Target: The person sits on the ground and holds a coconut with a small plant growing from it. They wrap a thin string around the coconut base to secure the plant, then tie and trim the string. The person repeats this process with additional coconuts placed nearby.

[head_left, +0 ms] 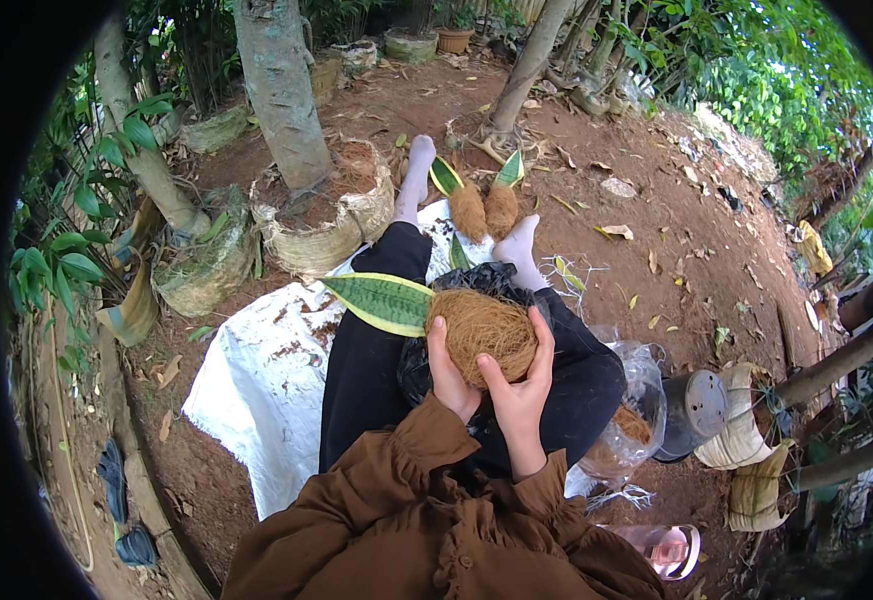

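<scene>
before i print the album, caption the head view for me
Bare fingers cup a brown fiber ball bearing a yellow-edged leaf; two similar leafy bundles lie between the outstretched feet.

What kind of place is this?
Outdoors, probably a garden or small plant nursery. Signs: a tree trunk rising from a pale sack, reddish soil scattered with dry leaves, and a brown fibre ball with a yellow-edged green leaf jutting out.
</scene>
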Tool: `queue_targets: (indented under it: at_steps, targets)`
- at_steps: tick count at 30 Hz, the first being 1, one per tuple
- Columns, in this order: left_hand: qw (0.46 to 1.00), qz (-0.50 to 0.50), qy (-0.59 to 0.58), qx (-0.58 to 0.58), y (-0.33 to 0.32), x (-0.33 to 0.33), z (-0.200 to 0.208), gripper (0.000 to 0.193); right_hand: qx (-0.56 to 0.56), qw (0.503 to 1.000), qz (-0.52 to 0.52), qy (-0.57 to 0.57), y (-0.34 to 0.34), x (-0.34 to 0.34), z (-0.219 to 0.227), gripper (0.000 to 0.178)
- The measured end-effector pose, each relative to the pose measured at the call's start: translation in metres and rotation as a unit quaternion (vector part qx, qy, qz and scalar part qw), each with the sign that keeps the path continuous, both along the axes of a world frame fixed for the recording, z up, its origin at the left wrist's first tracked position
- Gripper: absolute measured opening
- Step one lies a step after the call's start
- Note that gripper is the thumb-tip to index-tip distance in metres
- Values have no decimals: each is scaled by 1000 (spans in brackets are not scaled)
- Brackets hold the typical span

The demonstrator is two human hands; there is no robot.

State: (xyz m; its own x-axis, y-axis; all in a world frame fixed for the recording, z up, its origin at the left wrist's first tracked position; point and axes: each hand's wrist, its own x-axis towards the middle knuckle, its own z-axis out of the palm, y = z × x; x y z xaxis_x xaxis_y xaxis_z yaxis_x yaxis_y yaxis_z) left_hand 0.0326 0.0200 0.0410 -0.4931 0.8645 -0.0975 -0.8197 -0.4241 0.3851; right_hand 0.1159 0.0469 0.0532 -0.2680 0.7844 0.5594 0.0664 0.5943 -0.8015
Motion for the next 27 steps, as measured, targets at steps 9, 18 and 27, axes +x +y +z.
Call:
queue_targets:
  at_steps: [9,18,27]
  targets:
    - [996,23,84,17,6,2,-22,51,-320,913,192,164,19,22,0,71]
    - [993,1,122,10,17,0,-40,60,-396,835,233,303,29,24,-43,68]
    - [985,-15,161,67,22,-2,-71,76,-475,787,229,321,21,22,-51,59]
